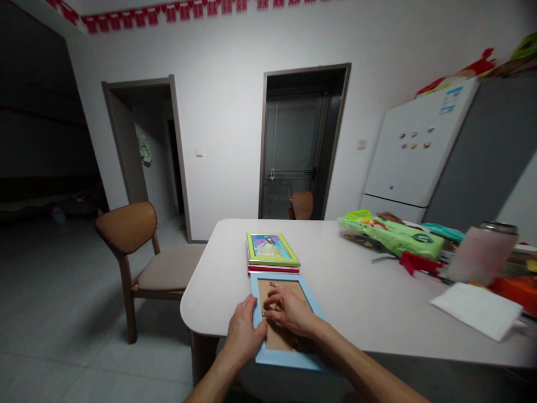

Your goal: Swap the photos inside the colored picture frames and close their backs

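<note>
A light blue picture frame (287, 358) lies face down at the near edge of the white table (361, 296), its brown backing board up. My left hand (244, 330) rests on the frame's left border, fingers curled over the edge. My right hand (289, 310) lies on the backing board, fingertips pressed down near its left side, on what looks like a small clip. Just beyond the blue frame sits a green frame (272, 249) with a picture, stacked on a red one (273, 270).
Green snack bags (390, 232), a pink bottle (482, 252), a white paper (476, 309) and red items crowd the table's right side. A wooden chair (138, 246) stands to the left. A white fridge (415, 157) and two doorways are behind.
</note>
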Demonstrator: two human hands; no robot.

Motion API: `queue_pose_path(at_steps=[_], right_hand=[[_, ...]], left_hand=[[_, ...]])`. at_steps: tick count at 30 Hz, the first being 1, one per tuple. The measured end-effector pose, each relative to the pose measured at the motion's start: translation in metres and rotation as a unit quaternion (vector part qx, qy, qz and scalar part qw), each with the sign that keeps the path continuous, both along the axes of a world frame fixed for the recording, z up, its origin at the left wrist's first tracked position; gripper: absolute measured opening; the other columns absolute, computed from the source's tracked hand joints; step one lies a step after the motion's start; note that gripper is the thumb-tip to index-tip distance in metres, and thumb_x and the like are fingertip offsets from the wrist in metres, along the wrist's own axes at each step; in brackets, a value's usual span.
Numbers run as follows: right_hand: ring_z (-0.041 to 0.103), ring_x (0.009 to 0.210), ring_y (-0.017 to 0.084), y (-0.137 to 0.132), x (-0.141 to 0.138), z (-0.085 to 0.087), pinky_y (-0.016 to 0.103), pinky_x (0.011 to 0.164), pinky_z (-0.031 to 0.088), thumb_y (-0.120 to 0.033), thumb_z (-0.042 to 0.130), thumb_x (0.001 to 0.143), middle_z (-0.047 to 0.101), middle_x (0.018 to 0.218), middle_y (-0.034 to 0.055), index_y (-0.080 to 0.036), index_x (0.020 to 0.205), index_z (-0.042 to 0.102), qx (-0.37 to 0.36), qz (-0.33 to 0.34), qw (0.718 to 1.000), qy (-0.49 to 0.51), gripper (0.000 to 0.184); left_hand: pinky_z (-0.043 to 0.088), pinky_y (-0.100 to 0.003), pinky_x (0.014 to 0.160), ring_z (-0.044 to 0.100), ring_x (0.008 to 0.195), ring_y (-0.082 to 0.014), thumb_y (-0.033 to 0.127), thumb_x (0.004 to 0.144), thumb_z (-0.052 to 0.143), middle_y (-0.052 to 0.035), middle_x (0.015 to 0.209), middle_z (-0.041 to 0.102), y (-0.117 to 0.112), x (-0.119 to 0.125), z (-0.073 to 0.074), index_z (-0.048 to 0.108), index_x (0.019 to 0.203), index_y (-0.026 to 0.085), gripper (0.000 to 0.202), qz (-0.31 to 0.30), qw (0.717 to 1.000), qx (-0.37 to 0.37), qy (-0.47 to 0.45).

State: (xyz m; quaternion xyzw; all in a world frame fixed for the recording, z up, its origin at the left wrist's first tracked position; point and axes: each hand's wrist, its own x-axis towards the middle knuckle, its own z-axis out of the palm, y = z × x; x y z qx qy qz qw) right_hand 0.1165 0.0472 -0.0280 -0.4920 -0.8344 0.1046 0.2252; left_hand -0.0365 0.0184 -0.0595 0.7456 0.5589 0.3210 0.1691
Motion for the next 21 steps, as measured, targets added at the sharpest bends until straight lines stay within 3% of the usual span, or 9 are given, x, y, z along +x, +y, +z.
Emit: queue_pose_path(at_steps=[4, 10, 14, 18, 21], right_hand=[[0.05, 0.086, 0.018, -0.01, -0.008, -0.006, 0.028, 0.079, 0.034, -0.028, 0.052, 0.068, 0.06, 0.09, 0.0047, -0.021, 0.078, 0.066, 0.01, -0.03, 0.999, 0.018, 0.018], [0.051, 0.085, 0.018, -0.006, -0.012, -0.005, 0.028, 0.079, 0.035, -0.024, 0.049, 0.069, 0.062, 0.085, 0.0064, -0.018, 0.076, 0.066, 0.0, -0.048, 0.998, 0.043, 0.019], [0.051, 0.092, 0.017, -0.014, 0.016, 0.004, 0.028, 0.084, 0.035, -0.024, 0.048, 0.068, 0.058, 0.099, 0.008, -0.017, 0.087, 0.064, -0.054, -0.006, 0.994, 0.091, 0.026], [0.044, 0.106, 0.019, -0.037, 0.048, 0.008, 0.031, 0.091, 0.031, -0.022, 0.055, 0.061, 0.046, 0.117, 0.0065, -0.021, 0.084, 0.065, -0.146, 0.047, 0.984, 0.085, 0.025], [0.039, 0.112, 0.021, -0.05, 0.051, 0.005, 0.032, 0.094, 0.028, -0.023, 0.057, 0.06, 0.042, 0.121, 0.0065, -0.021, 0.08, 0.066, -0.156, 0.049, 0.983, 0.08, 0.022]], left_hand=[[0.027, -0.026, 0.096, 0.04, 0.11, -0.0177, 0.022, 0.067, 0.045, -0.011, 0.119, 0.047, 0.001, 0.002, -0.004, 0.043, 0.115, 0.008, 0.05, 0.0, 1.0, 0.005, -0.003], [0.027, -0.026, 0.095, 0.04, 0.11, -0.0181, 0.022, 0.067, 0.045, -0.0113, 0.12, 0.046, 0.0, 0.003, -0.003, 0.042, 0.115, 0.008, 0.051, 0.003, 1.0, 0.009, 0.008], [0.027, -0.024, 0.095, 0.041, 0.109, -0.0177, 0.021, 0.066, 0.045, -0.0105, 0.12, 0.046, 0.0, 0.002, -0.002, 0.041, 0.116, 0.008, 0.052, 0.005, 1.0, 0.003, 0.013], [0.026, -0.024, 0.095, 0.04, 0.11, -0.0165, 0.02, 0.066, 0.046, -0.0078, 0.12, 0.046, 0.0, 0.002, -0.002, 0.04, 0.117, 0.012, 0.052, 0.009, 1.0, -0.009, 0.005], [0.026, -0.025, 0.096, 0.039, 0.111, -0.0163, 0.019, 0.065, 0.046, -0.0069, 0.121, 0.045, -0.001, 0.003, -0.001, 0.041, 0.116, 0.014, 0.051, 0.014, 1.0, -0.016, 0.0]])
